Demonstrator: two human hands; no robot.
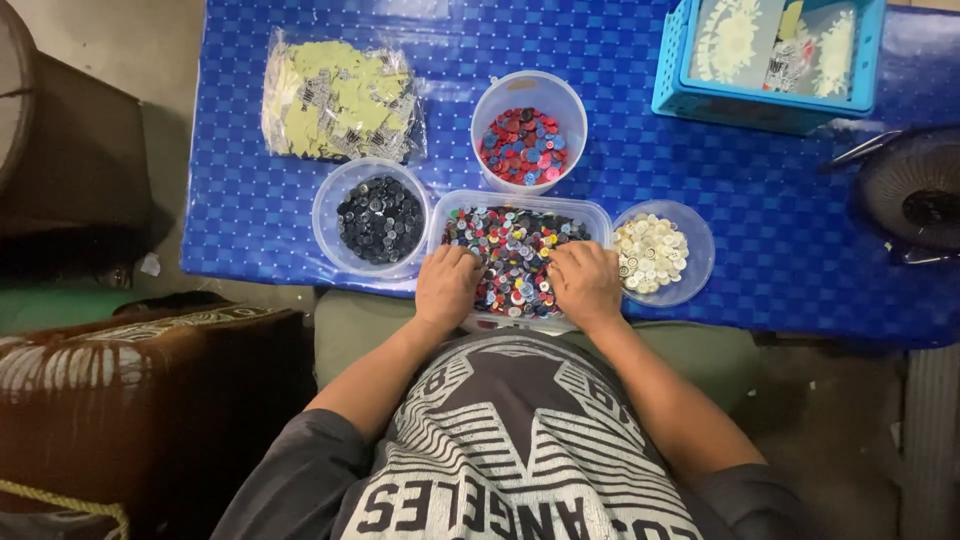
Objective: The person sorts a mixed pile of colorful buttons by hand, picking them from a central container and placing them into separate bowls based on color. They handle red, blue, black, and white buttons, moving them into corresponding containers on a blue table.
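A clear rectangular tub full of mixed coloured buttons sits at the near edge of the blue table. My left hand rests in its left side, fingers curled down into the buttons. My right hand lies in its right side, fingers bent among the buttons. What the fingertips pinch is hidden. A round bowl of dark buttons stands left of the tub, a round bowl of cream buttons right of it, and a tall clear cup of red and blue buttons behind it.
A plastic bag of pale green tags lies at the back left. A light blue crate stands at the back right, and a dark fan at the right edge. A brown box sits on the floor to my left.
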